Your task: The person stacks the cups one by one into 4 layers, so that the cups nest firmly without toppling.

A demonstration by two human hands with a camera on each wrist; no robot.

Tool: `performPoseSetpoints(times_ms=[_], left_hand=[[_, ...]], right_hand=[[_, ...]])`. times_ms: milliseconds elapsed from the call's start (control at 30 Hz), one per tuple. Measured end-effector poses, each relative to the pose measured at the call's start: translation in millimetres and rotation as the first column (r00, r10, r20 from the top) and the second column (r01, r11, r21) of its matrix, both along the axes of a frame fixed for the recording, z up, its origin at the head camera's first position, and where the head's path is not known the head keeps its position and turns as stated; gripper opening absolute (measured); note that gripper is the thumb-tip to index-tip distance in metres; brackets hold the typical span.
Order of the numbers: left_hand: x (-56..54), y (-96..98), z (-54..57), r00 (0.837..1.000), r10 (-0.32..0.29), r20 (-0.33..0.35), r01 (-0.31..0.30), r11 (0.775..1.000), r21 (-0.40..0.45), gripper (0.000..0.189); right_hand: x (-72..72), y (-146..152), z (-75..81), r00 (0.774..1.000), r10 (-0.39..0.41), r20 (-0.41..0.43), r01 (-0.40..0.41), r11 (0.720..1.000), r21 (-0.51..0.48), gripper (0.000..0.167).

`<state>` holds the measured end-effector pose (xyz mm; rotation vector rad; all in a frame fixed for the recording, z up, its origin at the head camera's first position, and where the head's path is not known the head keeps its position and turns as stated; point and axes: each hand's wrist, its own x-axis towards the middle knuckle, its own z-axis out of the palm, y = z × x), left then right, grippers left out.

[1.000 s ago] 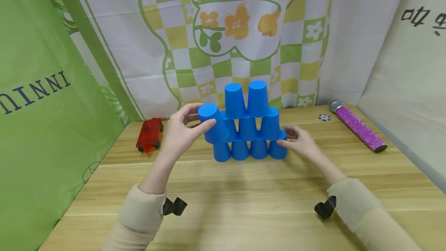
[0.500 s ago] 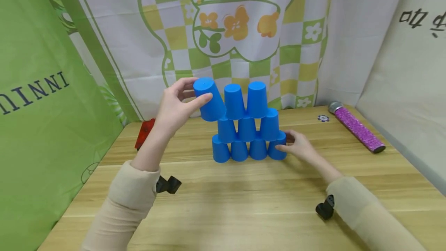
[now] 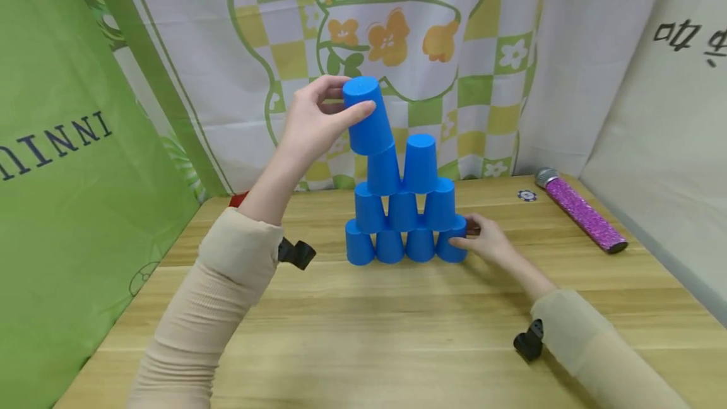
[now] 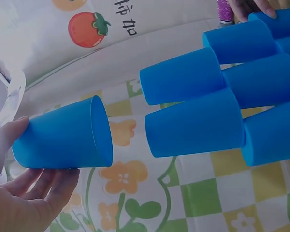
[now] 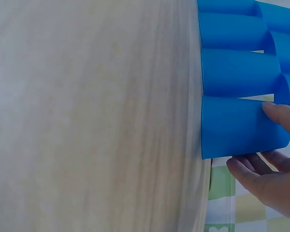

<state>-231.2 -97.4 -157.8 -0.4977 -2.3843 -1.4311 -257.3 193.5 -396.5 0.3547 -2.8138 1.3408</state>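
Observation:
My left hand [image 3: 309, 122] holds an upside-down blue cup [image 3: 369, 126] by its sides, thumb against fingers, slightly tilted. In the left wrist view a gap separates this held cup [image 4: 63, 135] from the two top-row cups. Below it stands a stack of upside-down blue cups [image 3: 402, 210]: two on top, three in the middle row and several along the bottom. Low at the right side, my right hand [image 3: 490, 242] grips the end cup [image 5: 239, 128] of the bottom row, thumb on one side and fingers on the other.
A glittery pink microphone [image 3: 585, 214] lies at the table's right, beside a small poker chip [image 3: 527, 195]. Behind my left forearm, a red object [image 3: 237, 199] is mostly hidden. A patterned curtain [image 3: 477, 87] hangs close behind the stack.
My left hand has raised its cup from beside the middle row to above the top row, finally shifting right. My right hand stays at the bottom end cup.

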Motion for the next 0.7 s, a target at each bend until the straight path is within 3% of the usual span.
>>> performPoseSetpoints(times_ms=[200, 433, 700], left_hand=[[-18.6, 17.6, 5.6, 0.999, -0.007, 0.041, 0.008, 1.000, -0.011, 0.053], [-38.6, 33.8, -1.0, 0.997, 0.009, 0.081, -0.007, 1.000, -0.028, 0.057], [-46.5, 41.8, -6.4, 0.994, 0.042, 0.104, -0.038, 0.998, -0.042, 0.057]], right_hand=[[0.3, 2, -0.3, 1.000, -0.003, -0.002, 0.003, 1.000, 0.001, 0.050], [-0.4, 1, -0.9, 1.000, 0.001, -0.008, -0.001, 1.000, -0.004, 0.051], [-2.5, -1, -1.2, 1.000, 0.009, -0.003, -0.009, 1.000, -0.020, 0.051]])
